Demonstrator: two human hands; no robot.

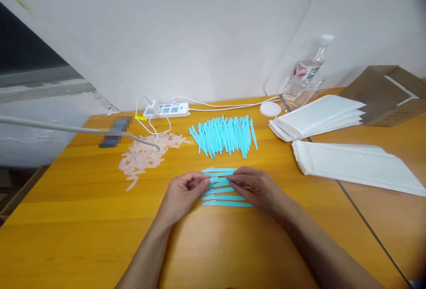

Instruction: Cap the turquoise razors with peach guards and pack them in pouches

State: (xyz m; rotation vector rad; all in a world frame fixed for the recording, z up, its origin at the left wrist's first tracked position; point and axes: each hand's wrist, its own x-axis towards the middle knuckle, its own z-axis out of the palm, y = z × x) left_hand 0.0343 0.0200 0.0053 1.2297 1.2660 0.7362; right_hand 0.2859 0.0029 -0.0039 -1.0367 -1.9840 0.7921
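Observation:
Several turquoise eyebrow razors [227, 203] lie in a row of near-parallel lines on the table before me. Over the upper part of that row, one razor [218, 181] is pinched at both ends. My left hand [186, 191] closes thumb and forefinger on its blade end. At the handle end, the fingers of my right hand [258, 187] are closed round it, covering parts of the neighbouring razors. Beyond my hands is a dense heap of the same razors [221, 136]. A loose spread of small translucent pink blade covers [143, 158] lies to the left.
A white power strip [173, 110] with cables stands by the wall. A blurred-out dark object [115, 133] lies at the left. White padded envelopes [353, 165], a round white lid [270, 109], a clear bottle [306, 69] and a cardboard box [382, 96] are at the right.

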